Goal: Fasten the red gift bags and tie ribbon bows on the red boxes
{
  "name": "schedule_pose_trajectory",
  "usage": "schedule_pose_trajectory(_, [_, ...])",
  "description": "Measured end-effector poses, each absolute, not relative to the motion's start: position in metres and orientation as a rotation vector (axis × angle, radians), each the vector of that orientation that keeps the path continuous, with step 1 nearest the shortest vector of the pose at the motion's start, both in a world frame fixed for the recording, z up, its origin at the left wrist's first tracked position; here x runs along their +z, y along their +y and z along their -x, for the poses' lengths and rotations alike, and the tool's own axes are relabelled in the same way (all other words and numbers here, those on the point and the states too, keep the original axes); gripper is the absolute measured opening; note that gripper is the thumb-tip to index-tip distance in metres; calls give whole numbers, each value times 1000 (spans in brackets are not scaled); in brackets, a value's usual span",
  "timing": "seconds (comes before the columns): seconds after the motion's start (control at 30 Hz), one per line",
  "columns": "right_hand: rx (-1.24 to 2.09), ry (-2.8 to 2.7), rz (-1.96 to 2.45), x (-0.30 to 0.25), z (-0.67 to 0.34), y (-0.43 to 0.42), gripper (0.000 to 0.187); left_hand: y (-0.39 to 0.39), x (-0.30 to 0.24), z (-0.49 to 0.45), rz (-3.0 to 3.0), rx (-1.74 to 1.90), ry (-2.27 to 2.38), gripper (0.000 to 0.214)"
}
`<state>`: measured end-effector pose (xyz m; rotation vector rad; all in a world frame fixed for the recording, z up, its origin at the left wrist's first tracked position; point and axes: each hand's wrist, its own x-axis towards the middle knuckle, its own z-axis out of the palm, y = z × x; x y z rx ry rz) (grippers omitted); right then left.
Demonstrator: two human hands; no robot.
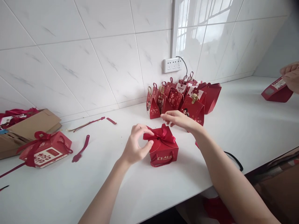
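- The left hand (140,143) is curved beside the red bow (163,134), thumb and forefinger spread; whether ribbon is touched cannot be told.
- The right hand (177,119) is held just beyond it, fingers loosely bent.
- The handled box (164,154), topped by the bow, is set on the desk (46,199).
- Red gift boxes (174,99) are clustered farther off.
- At far right, a carton (277,91) is held by a co-worker's hands (291,77).

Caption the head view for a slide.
Left hand at bow on red box, right hand nearby, more boxes behind.
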<state>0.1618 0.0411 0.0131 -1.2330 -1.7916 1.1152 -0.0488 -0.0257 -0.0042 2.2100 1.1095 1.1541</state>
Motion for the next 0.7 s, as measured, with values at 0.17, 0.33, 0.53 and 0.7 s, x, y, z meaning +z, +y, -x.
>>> schedule_pose_trajectory(0.17, [1314, -2047, 1168, 11, -168, 42, 32, -30, -8, 38, -2422, 1119, 1126, 22])
schedule_pose_trajectory(0.33, [1181, -1883, 1005, 0, -153, 46, 24, -30, -11, 37, -2528, 1093, 1091, 21])
schedule_pose_trajectory(0.53, [1127, -1745, 1111, -10, -141, 53, 36, -30, -10, 36, -2618, 1122, 1113, 26])
schedule_pose_trajectory(0.7, [861, -1758, 1320, 16, -162, 32, 34, -32, -11, 34, -2616, 1084, 1162, 28])
